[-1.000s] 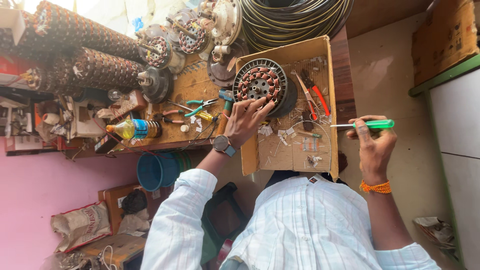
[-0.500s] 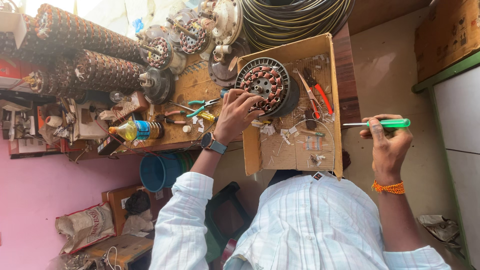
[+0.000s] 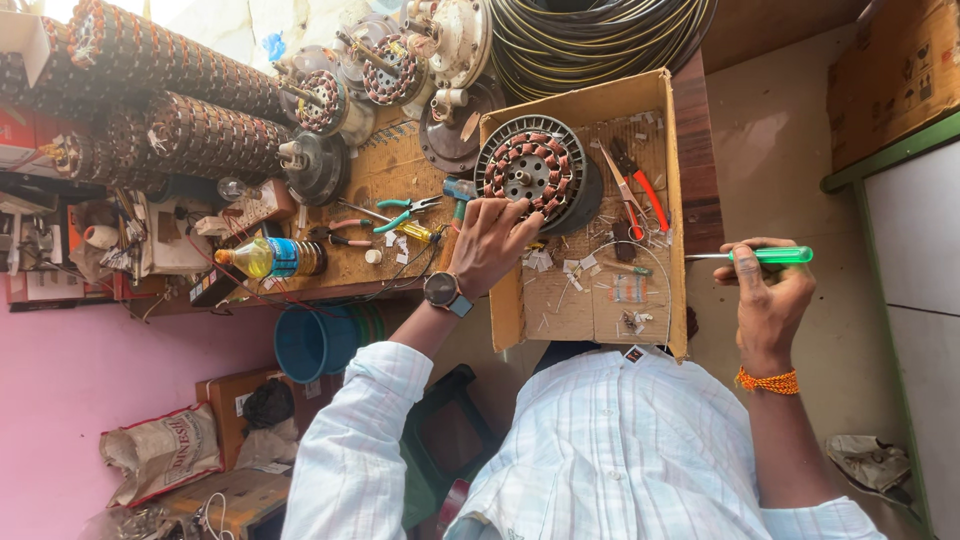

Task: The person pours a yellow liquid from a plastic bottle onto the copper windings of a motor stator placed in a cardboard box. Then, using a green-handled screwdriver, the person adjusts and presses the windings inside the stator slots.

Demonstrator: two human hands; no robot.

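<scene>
A round motor stator (image 3: 530, 175) with copper windings lies in a shallow cardboard box (image 3: 600, 300) on a cluttered wooden bench. My left hand (image 3: 490, 245), with a watch on the wrist, rests its fingertips on the stator's near rim. My right hand (image 3: 765, 295), with an orange thread on the wrist, is off to the right of the box. It grips a green-handled screwdriver (image 3: 770, 255) whose shaft points back towards the box.
Red-handled pliers (image 3: 640, 185) and paper scraps lie in the box. Green pliers (image 3: 405, 212), a yellow oil bottle (image 3: 270, 257), several motor parts (image 3: 370, 75) and wound coils (image 3: 180, 130) crowd the bench. A black cable coil (image 3: 600, 35) lies behind, and a blue bucket (image 3: 315, 340) stands below.
My right hand has drifted right and slightly away from the box with the screwdriver. My left hand has shifted a little on the stator's rim.
</scene>
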